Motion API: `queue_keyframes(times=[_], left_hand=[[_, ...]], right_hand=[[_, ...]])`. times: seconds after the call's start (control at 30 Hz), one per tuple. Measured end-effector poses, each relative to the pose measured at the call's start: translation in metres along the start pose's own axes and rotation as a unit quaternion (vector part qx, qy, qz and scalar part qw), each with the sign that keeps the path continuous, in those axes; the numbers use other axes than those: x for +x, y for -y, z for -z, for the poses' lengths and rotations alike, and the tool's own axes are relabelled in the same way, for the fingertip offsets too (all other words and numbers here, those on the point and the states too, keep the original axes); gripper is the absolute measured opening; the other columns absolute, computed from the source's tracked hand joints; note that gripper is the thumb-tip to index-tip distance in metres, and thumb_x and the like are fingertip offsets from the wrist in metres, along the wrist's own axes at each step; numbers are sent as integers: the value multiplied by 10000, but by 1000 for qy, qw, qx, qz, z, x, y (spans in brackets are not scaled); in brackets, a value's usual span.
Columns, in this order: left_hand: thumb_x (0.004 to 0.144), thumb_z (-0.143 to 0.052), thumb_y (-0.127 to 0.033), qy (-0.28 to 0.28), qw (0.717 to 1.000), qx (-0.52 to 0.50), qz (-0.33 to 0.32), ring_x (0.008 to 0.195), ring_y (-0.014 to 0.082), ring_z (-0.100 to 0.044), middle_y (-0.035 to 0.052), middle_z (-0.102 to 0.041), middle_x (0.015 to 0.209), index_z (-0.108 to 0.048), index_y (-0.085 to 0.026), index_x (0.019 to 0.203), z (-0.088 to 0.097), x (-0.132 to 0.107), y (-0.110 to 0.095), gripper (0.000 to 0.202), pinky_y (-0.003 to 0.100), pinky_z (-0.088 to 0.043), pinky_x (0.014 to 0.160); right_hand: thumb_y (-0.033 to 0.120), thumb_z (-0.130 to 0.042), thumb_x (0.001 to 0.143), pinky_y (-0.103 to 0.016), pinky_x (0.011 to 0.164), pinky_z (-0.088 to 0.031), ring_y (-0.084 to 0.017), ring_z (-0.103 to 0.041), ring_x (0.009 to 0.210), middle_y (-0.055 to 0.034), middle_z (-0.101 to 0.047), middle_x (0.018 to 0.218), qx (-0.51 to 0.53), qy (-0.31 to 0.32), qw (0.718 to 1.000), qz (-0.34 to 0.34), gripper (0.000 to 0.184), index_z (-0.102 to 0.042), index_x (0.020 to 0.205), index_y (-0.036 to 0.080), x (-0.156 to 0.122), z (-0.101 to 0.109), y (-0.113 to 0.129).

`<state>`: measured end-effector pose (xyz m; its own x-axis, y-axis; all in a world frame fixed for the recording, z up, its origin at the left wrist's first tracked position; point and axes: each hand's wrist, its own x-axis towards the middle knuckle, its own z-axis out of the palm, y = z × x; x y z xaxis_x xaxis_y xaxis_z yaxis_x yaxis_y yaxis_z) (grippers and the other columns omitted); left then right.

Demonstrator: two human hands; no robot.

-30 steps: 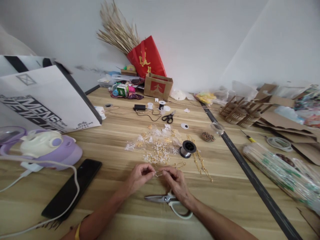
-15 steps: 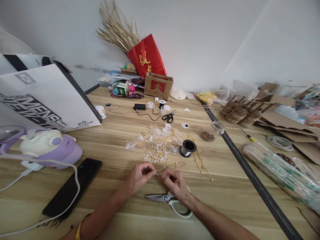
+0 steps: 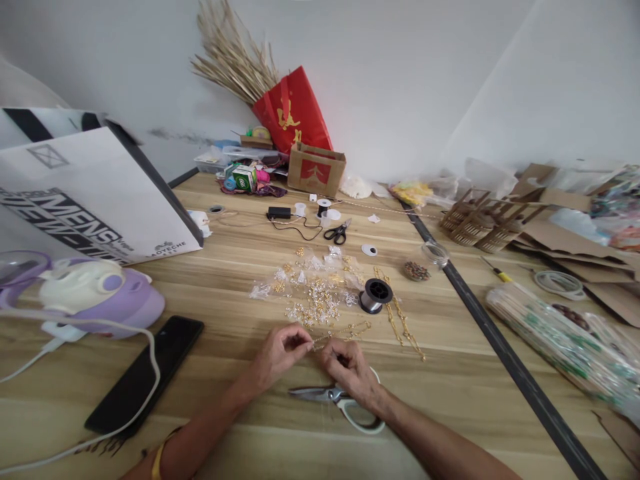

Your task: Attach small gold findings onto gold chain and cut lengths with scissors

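Toward the near edge of the table (image 3: pixel 270 440), I see the gold chain (image 3: pixel 353 328) just beyond the right hand (image 3: pixel 353 370), its long axis slanting rightward, toward the far edge; the left hand (image 3: pixel 275 357), nearer, seems to pinch its left end, thumb against forefinger; the right's fingers curl inward, around what I cannot tell.

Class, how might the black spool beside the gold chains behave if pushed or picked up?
Standing on one flat flange, the black spool would probably slide under a low push. On its side it would likely roll, since its flanges are round. The wound silvery strand looks smooth, so it may feel slippery.
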<state>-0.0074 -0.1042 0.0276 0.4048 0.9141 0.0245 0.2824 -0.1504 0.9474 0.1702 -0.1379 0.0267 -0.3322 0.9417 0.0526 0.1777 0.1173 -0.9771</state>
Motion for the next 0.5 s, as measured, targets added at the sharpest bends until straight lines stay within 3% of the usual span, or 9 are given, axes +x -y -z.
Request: queue_keyframes(times=[0.5], left_hand=[[755,-567,-202,-9,1000,20,-22,680,149,-575,33,-646,698,-636,-136,686,-1,0,-3,118,228,-430,637]], right_hand=[[242,-463,738,-200,469,-234,-77,-294,493,51,-337,524,14,1,1000,-11,182,-446,574,166,1,0,-2]])
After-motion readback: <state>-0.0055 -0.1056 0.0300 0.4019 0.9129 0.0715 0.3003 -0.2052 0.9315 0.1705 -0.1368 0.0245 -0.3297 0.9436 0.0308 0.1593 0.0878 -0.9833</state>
